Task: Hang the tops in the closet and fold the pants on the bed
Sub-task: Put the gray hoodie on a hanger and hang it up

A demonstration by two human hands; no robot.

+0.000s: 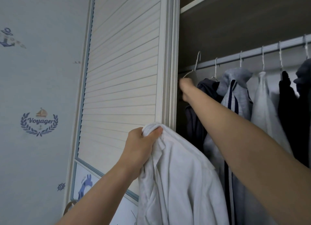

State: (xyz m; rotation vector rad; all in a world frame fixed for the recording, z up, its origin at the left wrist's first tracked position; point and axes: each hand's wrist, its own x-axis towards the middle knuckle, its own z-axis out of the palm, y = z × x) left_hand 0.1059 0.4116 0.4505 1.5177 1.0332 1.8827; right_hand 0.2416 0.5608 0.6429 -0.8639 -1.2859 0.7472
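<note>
The left hand (141, 147) is shut tight on a bunch of white top (176, 182), with the thumb pressed over the cloth; the top hangs down from that fist, in front of the door (124, 73) and the open closet (235, 31); the right hand (186, 88) reaches up and into the closet, at the left end of the rail (252, 53); it is closed around the lower part of a wire hanger (196, 64), though blur hides the fingers; the hanger's hook is up near the rail, tilted, and I cannot tell if it sits on it; just right of that hand hang a dark top (207, 88), a grey hoodie (235, 90) with dark stripes, a white one (264, 103) and more dark clothes (292, 106), each on its own hanger on the rail; the door has slats and is slid to the left; left of it is a pale blue wall (38, 73) with anchor and boat pictures and the word Voyager.
</note>
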